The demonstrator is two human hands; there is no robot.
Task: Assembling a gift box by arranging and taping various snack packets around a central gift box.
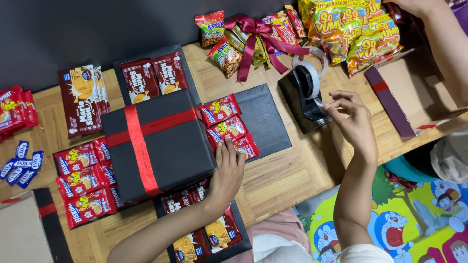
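A black gift box [165,146] crossed by a red ribbon [139,146] sits in the middle of a low wooden table [282,175]. My left hand [228,173] rests flat against the box's right side, fingers together, holding nothing. My right hand [353,124] reaches to a black tape dispenser [303,95] with a clear tape roll, its fingertips pinching at the tape end by the cutter. Red biscuit packets [226,124] lie between the box and a black flap [265,119].
Dark red biscuit packs [83,97] and red packets [83,180] lie left of the box. A dark red bow [256,34] and yellow snack bags [358,29] sit at the back. Another person's arm [446,39] is at top right, over a brown cardboard box [414,92].
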